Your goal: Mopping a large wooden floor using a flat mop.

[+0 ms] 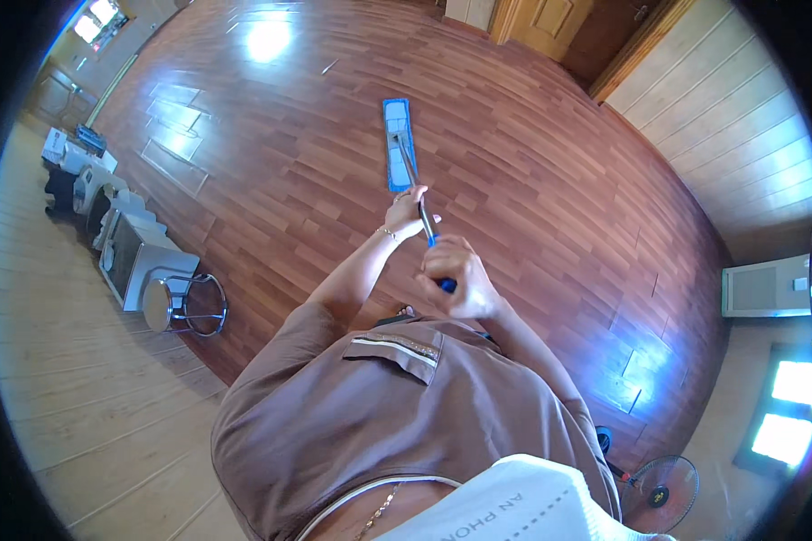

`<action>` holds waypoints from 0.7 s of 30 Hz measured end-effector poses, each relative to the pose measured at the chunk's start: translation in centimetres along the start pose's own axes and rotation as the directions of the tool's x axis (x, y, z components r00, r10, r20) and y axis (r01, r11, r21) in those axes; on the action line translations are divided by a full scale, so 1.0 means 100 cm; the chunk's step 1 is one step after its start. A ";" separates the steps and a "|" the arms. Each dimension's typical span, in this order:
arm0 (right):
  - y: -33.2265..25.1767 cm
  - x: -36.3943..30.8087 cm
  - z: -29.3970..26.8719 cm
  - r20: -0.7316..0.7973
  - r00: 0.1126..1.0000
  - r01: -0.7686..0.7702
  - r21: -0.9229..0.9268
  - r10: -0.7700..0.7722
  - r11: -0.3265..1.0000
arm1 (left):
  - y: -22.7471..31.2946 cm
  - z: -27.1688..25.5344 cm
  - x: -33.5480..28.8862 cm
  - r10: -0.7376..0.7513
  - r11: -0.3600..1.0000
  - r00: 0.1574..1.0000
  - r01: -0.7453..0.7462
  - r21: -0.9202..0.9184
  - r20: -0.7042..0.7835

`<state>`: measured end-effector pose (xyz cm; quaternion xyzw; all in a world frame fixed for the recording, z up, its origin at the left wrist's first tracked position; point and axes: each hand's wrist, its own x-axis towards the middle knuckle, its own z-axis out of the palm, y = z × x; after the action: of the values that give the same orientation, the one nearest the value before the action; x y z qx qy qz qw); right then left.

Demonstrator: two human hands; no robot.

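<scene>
A flat mop with a blue-edged, pale rectangular head [397, 167] lies against the brown wood-look floor [280, 180] ahead of me. Its metal handle slants up from the head toward my body. My left hand [406, 215] is on the handle lower down, with the thumb and fingers around the shaft and a bracelet at the wrist. Closer to my body, my right hand [458, 275] is wrapped round the blue upper end of the handle. The part of the grip inside my right fist is hidden.
Along the left wall stand a round stool [160, 305] with metal legs, a white cabinet-like box [140, 257] and several other items. A white boxy unit [767, 287] is by the right wall. A fan [660, 494] stands at the lower right. A wooden door [550, 25] is at the far right.
</scene>
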<state>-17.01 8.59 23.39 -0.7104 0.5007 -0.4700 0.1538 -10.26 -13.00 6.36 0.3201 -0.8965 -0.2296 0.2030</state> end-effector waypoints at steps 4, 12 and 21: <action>0.066 0.005 0.030 -0.130 0.991 0.022 -0.115 -0.037 0.993 | 0.000 -0.005 -0.024 0.163 0.978 0.987 -0.161 -0.135 0.002; 0.150 0.009 0.045 -0.145 0.987 -0.097 -0.225 0.065 0.970 | 0.054 -0.066 -0.142 0.059 0.978 0.979 -0.016 -0.209 0.198; 0.056 0.067 0.055 -0.330 0.940 -0.167 -0.211 0.091 0.963 | 0.116 -0.158 -0.170 0.009 0.958 0.963 -0.085 -0.275 -0.268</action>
<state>-15.30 -1.08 20.13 -0.6042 0.6170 -0.5040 0.0164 4.34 1.86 21.77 0.2937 -0.8265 -0.3063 0.3700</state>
